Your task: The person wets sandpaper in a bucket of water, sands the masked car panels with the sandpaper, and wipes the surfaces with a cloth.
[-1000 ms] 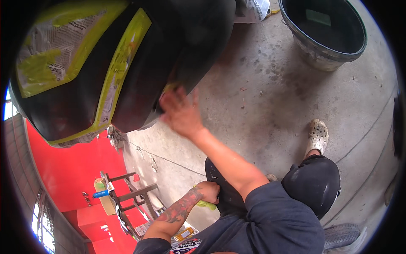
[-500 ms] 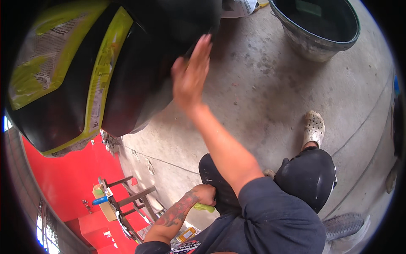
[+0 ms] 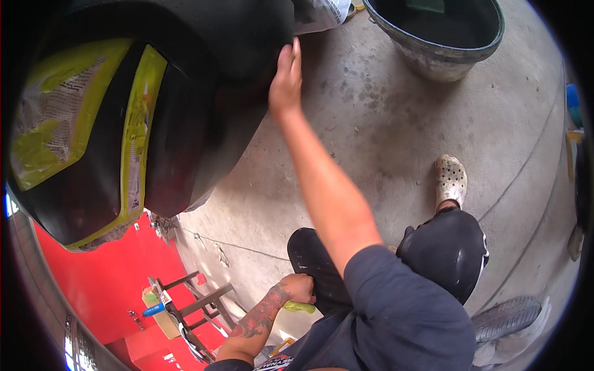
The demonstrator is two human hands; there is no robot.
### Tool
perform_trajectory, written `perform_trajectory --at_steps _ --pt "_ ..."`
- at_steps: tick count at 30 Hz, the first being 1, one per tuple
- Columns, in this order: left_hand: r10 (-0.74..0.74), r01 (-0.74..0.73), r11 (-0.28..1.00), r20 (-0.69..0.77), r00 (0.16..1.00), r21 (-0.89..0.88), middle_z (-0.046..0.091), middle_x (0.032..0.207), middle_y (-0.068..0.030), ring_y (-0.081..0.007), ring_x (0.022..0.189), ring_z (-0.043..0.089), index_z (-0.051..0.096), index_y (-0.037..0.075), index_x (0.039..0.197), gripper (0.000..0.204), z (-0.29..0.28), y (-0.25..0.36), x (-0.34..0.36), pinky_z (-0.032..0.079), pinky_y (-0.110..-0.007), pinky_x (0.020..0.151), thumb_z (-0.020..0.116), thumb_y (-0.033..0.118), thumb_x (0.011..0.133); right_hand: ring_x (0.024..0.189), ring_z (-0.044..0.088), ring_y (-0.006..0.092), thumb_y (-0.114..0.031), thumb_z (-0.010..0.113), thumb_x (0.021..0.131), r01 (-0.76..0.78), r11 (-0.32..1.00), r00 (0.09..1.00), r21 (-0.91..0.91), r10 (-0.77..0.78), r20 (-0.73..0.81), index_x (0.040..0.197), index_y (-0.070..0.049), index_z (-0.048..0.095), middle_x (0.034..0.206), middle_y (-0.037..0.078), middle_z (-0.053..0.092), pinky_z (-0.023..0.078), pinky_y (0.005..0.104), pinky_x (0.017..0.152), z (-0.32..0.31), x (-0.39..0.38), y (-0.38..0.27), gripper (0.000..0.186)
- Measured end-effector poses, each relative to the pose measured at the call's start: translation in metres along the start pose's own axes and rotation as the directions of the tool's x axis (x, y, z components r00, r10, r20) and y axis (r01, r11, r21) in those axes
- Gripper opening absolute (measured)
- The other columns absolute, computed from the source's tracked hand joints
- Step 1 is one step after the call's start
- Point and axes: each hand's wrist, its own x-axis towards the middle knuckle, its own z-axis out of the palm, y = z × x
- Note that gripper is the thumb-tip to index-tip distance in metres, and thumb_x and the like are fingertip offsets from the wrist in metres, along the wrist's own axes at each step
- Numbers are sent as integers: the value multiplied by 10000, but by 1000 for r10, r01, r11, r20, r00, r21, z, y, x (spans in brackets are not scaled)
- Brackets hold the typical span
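Note:
A large black curved vehicle body panel (image 3: 179, 133) fills the upper left, with sections masked by yellow-green tape (image 3: 135, 117) and newspaper (image 3: 68, 99). My right hand (image 3: 287, 81) lies along the panel's right side with its fingers stretched out, seen edge-on and holding nothing visible. Whether its whole palm touches the surface is hidden. My left hand (image 3: 299, 288), on the tattooed forearm, is closed at my left knee (image 3: 312, 263). A yellow-green cloth (image 3: 299, 307) sticks out below its fist.
A dark bucket (image 3: 433, 55) stands on the concrete floor at the upper right. A tire (image 3: 507, 318) lies at the lower right. On the left, a dark wooden stand (image 3: 201, 297) holding a blue bottle (image 3: 153, 309) is near a red wall (image 3: 93, 284). Newspaper (image 3: 322, 15) hangs beside the panel.
My right hand has moved farther up along the panel's side and turned edge-on. The view has shifted slightly. My left hand stays at the knee with the cloth.

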Motion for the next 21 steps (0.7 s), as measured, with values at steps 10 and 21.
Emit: perform_trajectory --at_steps 10,21 --pt "92 -90 996 -70 993 26 692 734 -186 -354 760 691 734 30 728 315 -22 9 0 563 -432 725 670 334 678 1466 187 410 -330 439 1002 338 851 939 -402 -277 203 1504 -8 296 1571 213 262 224 506 1150 7 4 -7 614" --pt "147 -138 987 -111 983 85 694 757 -196 -362 752 692 733 14 742 322 -34 8 6 562 -439 699 673 326 692 1466 213 379 -433 503 951 570 655 818 -496 -395 418 1519 -26 262 1592 200 217 191 575 1143 79 20 -109 739"
